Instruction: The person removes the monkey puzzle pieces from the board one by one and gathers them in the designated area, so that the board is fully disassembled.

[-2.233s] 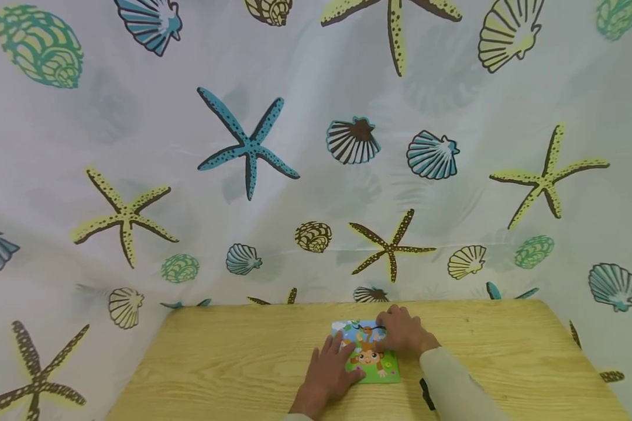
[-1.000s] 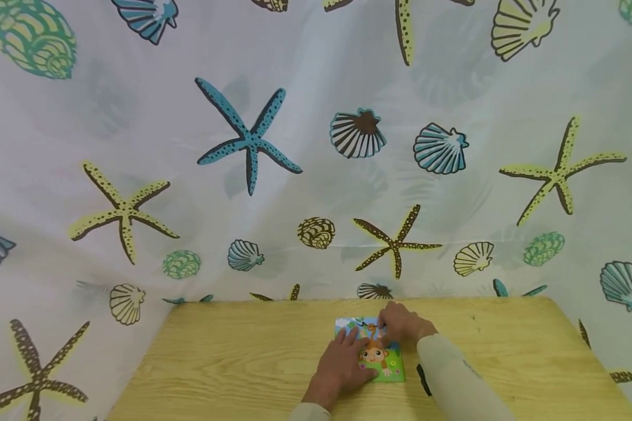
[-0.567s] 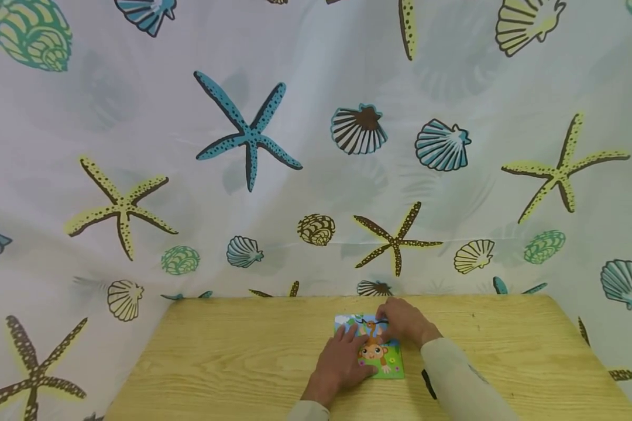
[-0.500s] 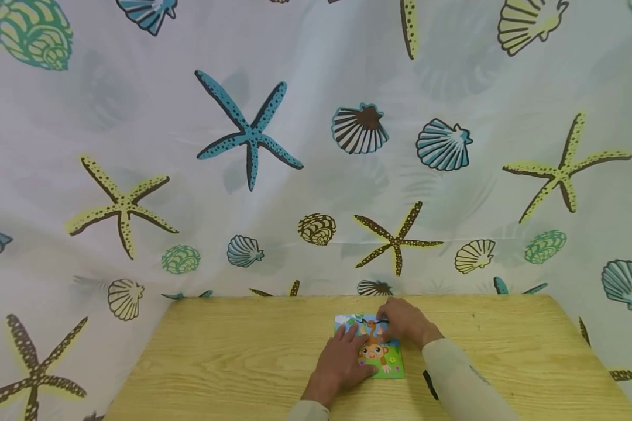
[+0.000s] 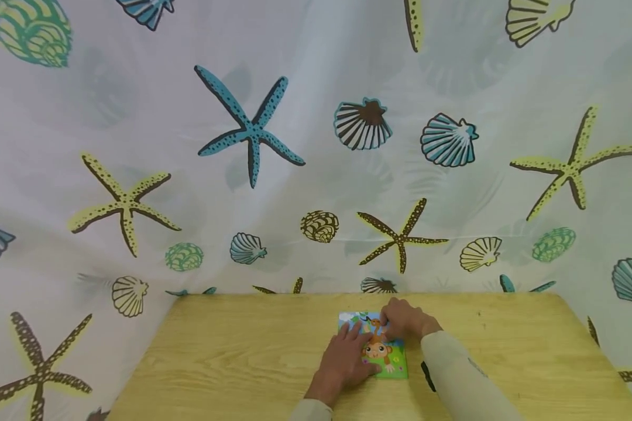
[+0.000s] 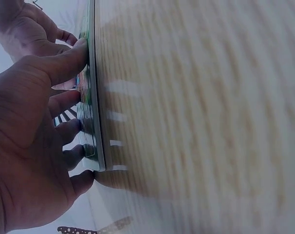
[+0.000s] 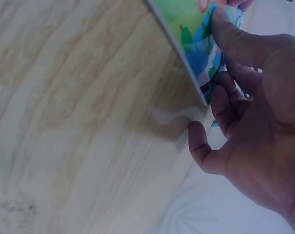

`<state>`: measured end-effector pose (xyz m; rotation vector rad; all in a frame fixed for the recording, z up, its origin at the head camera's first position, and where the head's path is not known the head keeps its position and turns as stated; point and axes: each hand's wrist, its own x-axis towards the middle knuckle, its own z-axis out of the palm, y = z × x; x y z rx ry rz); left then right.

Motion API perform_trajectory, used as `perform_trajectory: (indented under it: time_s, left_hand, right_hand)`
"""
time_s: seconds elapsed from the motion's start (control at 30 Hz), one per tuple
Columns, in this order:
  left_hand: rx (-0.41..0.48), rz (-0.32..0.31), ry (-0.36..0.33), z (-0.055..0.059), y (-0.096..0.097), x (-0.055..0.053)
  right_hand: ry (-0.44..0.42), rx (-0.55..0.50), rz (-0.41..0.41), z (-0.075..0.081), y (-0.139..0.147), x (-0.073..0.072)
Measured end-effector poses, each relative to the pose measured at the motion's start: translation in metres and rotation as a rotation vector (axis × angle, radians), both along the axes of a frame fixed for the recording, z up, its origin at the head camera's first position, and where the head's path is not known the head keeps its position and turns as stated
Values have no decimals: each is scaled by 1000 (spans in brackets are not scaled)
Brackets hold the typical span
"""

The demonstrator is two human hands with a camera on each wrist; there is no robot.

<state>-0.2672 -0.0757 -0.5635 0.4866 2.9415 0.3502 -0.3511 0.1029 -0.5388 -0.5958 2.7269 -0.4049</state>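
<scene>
A square picture board (image 5: 395,367) with a cartoon monkey on blue and green lies flat on the wooden table. My left hand (image 5: 344,354) rests on its left side with fingers spread; in the left wrist view, thumb and fingertips touch the picture face, and the little finger reaches past the edge to the table. At the upper right corner, my right hand (image 5: 405,320) has curled fingers on the board. Its thumb (image 7: 223,24) presses the blue part of the picture, as the right wrist view shows. The surface beneath these fingers is partly hidden.
Pale wooden table (image 5: 242,351) extends around the board on all sides. Behind and beside it hangs a white cloth (image 5: 295,175) printed with starfish and shells. Beige sleeves (image 5: 463,374) cover both forearms, and a dark strap (image 5: 428,377) hangs below the right one.
My left hand has slid slightly right and forward over the picture. The right hand stays at the upper right corner. The head view has tilted down a little.
</scene>
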Motion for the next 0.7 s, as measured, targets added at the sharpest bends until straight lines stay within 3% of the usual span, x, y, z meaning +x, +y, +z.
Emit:
perform_trajectory:
  time_s: [0.3, 0.7]
  left_hand:
    - [36, 40, -4, -2, 2, -1]
    - [45, 33, 6, -4, 5, -1]
  right_hand:
    - [128, -145, 49, -8, 5, 1]
    - [186, -143, 20, -18, 10, 2]
